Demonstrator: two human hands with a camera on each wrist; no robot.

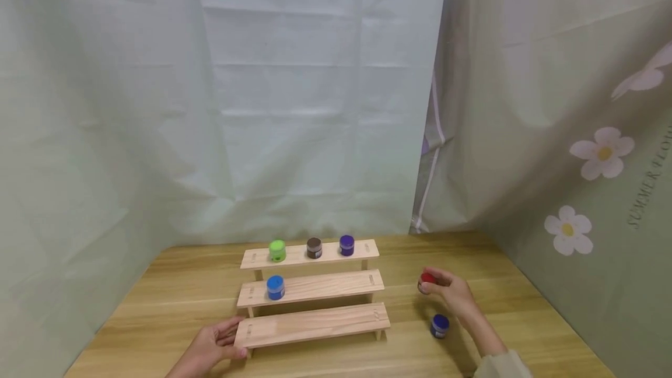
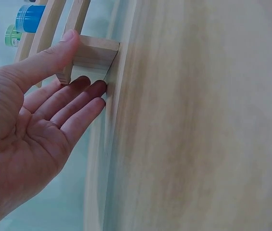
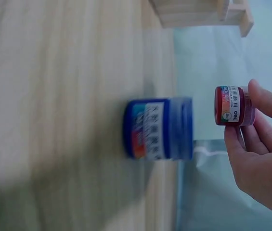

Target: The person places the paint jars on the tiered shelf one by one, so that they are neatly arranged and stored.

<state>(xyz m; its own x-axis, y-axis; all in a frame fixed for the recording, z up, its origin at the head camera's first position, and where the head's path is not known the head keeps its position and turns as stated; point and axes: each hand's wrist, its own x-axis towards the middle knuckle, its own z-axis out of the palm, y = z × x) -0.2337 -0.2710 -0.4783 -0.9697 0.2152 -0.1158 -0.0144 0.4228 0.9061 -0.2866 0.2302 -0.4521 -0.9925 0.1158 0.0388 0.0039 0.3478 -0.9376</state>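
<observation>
My right hand [image 1: 452,295] pinches a small red paint jar [image 3: 229,106] between thumb and fingers, raised off the table right of the wooden rack. Its printed label shows in the right wrist view. Near that hand, a dark blue paint jar [image 1: 439,326] stands upright on the table. My left hand [image 1: 211,345] is at the left end of the three-step wooden rack [image 1: 315,326], thumb against the lowest step and the other fingers loosely extended beside it. On the middle step sits a bright blue jar [image 1: 275,287]. Green [image 1: 277,251], dark brown [image 1: 314,248] and purple-blue [image 1: 346,245] jars line the top step.
The wood-grain table [image 1: 173,290] runs beneath everything. Pale green sheets hang behind it and along both sides; the right-hand sheet [image 1: 604,209] carries white flowers and lettering. No jar stands on the lowest step.
</observation>
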